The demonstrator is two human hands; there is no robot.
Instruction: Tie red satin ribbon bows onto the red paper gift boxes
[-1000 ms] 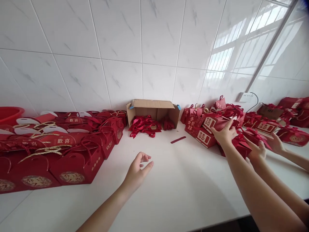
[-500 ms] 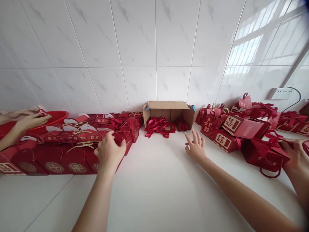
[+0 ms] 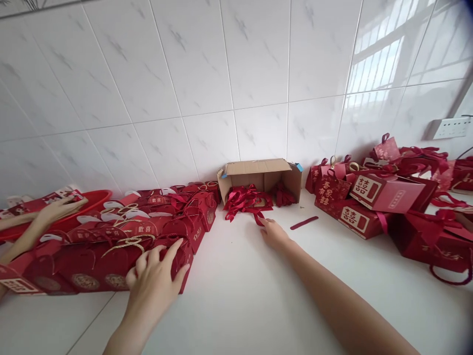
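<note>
My left hand (image 3: 158, 271) is over the near right end of the rows of red gift boxes (image 3: 84, 276), thumb and fingers spread. Whether its fingertips touch the box under them I cannot tell. On the white table, my right hand (image 3: 275, 234) pinches the loose end of a dark red ribbon (image 3: 259, 217). That ribbon runs back to a heap of red ribbons (image 3: 246, 198) spilling from a cardboard box (image 3: 258, 167) that lies on its side against the wall. To the right of this hand lies a short dark red strip (image 3: 304, 223).
More red and pink gift boxes (image 3: 388, 192) are piled on the right, some with ribbon bows. At the left, another person's hands (image 3: 55, 212) work over a red basin (image 3: 98, 199). A white power strip (image 3: 451, 128) is fixed to the tiled wall (image 3: 203, 64).
My right hand has moved left and closed on a ribbon end; the dark red strip now shows on the table. My left hand has lowered toward the boxes. The view has tilted.
</note>
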